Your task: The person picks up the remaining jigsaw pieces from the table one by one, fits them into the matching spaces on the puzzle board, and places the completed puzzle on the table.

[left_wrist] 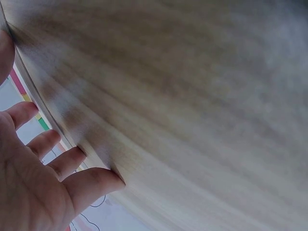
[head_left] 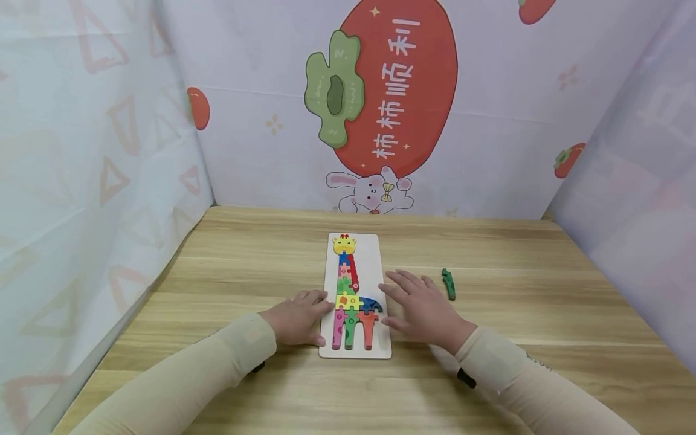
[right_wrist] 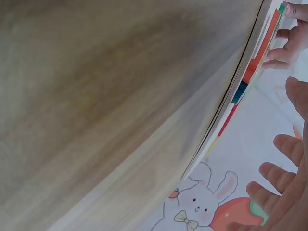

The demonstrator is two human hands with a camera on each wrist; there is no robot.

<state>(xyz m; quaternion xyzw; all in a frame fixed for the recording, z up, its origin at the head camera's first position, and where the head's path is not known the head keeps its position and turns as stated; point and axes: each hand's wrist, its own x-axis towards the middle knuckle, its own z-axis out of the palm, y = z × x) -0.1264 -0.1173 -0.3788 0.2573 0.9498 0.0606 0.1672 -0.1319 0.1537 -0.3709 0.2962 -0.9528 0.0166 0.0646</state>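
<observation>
A white puzzle board (head_left: 368, 257) lies upright before me on the wooden table. On it is a giraffe of coloured, interlocking pieces: a yellow head (head_left: 344, 245), a red mane (head_left: 353, 272), a dark blue rump piece (head_left: 371, 304) and pink, green and orange legs. My left hand (head_left: 298, 317) rests at the board's left edge, fingers spread and thumb near the lower corner. Beside the right edge is my right hand (head_left: 423, 308), its fingers loosely extended and holding nothing. A loose green puzzle piece (head_left: 448, 284) lies on the table beyond the right hand.
The wooden table (head_left: 261, 248) reaches to a cloth backdrop (head_left: 261, 163) printed with a large red persimmon and a rabbit. Pale cloth walls (head_left: 125, 199) rise along the left and right sides.
</observation>
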